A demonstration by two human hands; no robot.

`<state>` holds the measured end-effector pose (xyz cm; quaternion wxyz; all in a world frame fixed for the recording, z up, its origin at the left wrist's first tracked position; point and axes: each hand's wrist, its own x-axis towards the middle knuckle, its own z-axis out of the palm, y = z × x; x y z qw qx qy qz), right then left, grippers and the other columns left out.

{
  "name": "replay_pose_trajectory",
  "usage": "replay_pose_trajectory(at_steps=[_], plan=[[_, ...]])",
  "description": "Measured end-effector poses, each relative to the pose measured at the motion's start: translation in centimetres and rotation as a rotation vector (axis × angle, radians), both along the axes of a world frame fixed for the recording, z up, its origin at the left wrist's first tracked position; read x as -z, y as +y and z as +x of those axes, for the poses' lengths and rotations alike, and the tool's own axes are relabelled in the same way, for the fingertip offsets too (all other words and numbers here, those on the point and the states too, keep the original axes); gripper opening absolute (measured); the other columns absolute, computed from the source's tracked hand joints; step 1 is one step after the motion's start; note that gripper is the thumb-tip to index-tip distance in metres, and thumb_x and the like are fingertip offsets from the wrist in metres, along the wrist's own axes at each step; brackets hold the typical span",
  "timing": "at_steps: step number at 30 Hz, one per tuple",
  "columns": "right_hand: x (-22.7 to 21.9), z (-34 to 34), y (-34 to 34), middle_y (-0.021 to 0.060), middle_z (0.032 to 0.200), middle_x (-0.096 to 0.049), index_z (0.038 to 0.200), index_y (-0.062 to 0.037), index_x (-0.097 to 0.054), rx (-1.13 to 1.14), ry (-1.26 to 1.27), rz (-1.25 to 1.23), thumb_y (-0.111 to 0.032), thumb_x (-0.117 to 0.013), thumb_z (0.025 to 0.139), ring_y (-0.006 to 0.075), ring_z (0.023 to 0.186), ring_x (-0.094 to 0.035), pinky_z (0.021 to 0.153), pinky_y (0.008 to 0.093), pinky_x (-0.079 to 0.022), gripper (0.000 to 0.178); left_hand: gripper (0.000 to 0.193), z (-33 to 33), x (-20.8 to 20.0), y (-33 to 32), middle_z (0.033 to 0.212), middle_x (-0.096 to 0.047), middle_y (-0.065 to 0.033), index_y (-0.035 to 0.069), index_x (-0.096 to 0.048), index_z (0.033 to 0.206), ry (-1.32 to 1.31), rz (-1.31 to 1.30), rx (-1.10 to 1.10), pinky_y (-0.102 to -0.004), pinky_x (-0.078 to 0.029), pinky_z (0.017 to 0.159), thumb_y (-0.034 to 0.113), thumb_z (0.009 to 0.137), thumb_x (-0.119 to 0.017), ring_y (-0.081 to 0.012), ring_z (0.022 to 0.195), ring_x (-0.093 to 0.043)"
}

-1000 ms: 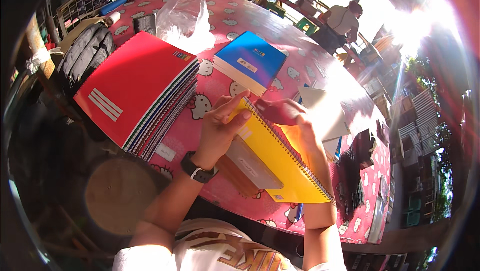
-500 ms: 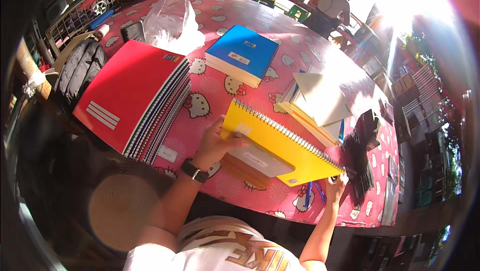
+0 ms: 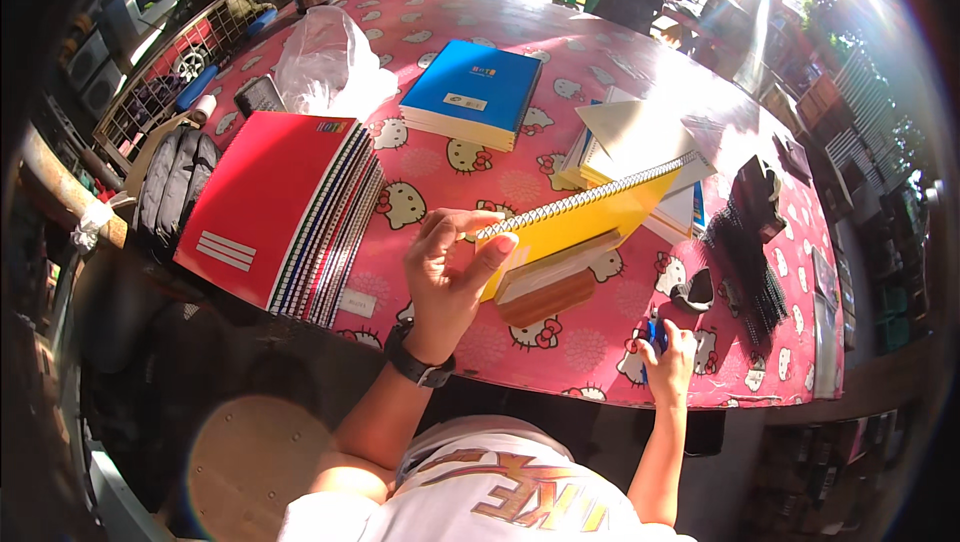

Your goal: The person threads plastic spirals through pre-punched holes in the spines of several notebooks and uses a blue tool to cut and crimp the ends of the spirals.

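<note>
Table (image 3: 480, 342), pink with a printed cat pattern: carries everything below; the yellow notebook is the reference for every place.

Red notebook stack (image 3: 265, 202), spiral-bound: left of the yellow notebook, well apart.

Yellow notebook (image 3: 590, 217), one, spiral-bound: stands tilted, coil uppermost. Long axis runs from the left fingers out to the far right, its far end overlapping my view of the pale sheets (image 3: 630, 137).

Blue notebook stack (image 3: 470, 87): beyond the yellow notebook and somewhat left, apart from it.

Black coil bundle (image 3: 750, 292): right of the yellow notebook, apart.

Left hand (image 3: 445, 272): the nearer of the two, at the yellow notebook's left end. Thumb and fingers pinch the corner there, next to the coil; the rest of its length extends away from them, unsupported by the other hand.

Right hand (image 3: 672, 362): on the near side of the yellow notebook and to its right, clear of it. Fingers curl at a blue pen-like piece; whether they press together on it I cannot tell.

Brown block (image 3: 550, 304): directly at the yellow notebook's near face; attachment unclear.

Blue pen-like piece (image 3: 656, 335), partly covered: right and near of the yellow notebook, at the right fingertips; its long axis is unreadable.
</note>
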<state>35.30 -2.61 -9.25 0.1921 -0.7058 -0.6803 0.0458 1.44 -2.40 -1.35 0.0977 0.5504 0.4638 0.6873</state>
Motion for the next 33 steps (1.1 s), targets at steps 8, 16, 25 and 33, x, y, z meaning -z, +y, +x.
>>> replay_pose_trajectory(at_steps=[8, 16, 25, 33], plan=[[-8.6, -10.5, -2.5, 0.0079, 0.103, -0.057, 0.122, -0.0026, -0.06, -0.583, 0.687, 0.106, -0.005, -0.069, 0.07, 0.0154, 0.085, -0.056, 0.075, 0.0271, -0.047, 0.053, 0.02, 0.2, -0.8, 0.3, 0.093, -0.066, -0.0069, 0.002, -0.068, 0.099, -0.223, -0.034, 0.155, -0.0267, -0.048, 0.076, 0.003, 0.08, -0.074, -0.013, 0.084, -0.06], [-12.1, -18.1, -1.4, 0.0148, 0.107, -0.053, 0.123, -0.0004, -0.058, -0.764, 0.563, 0.306, -0.002, -0.069, 0.068, 0.0188, 0.076, -0.066, 0.071, 0.0289, -0.053, 0.056, 0.021, -1.0, 0.1, 0.0, 0.096, -0.063, -0.0056, -0.001, -0.068, 0.103, -0.212, -0.065, 0.305, -0.0269, -0.047, 0.08, 0.001, 0.082, -0.07, -0.012, 0.09, -0.059], [-12.5, -17.9, -2.4, 0.0139, 0.104, -0.055, 0.121, 0.0009, -0.059, -0.729, 0.422, 0.3, -0.004, -0.069, 0.071, 0.0179, 0.075, -0.065, 0.066, 0.0288, -0.053, 0.052, 0.018, -0.9, 0.7, 0.3, 0.091, -0.062, -0.0057, -0.001, -0.068, 0.097, -0.072, 0.05, 0.205, -0.0255, -0.044, 0.072, -0.001, 0.079, -0.073, -0.0116, 0.082, -0.055], [-12.8, -16.3, -1.0, 0.0128, 0.091, -0.065, 0.124, 0.0045, -0.054, -0.548, 1.766, -0.896, -0.016, -0.067, 0.084, 0.0224, 0.077, -0.068, 0.071, 0.0271, -0.055, 0.047, 0.015, -1.0, 1.2, 0.0, 0.088, -0.064, -0.0064, -0.001, -0.068, 0.093, 0.114, 0.107, 0.105, -0.0257, -0.043, 0.069, -0.002, 0.078, -0.073, -0.0123, 0.079, -0.054]])
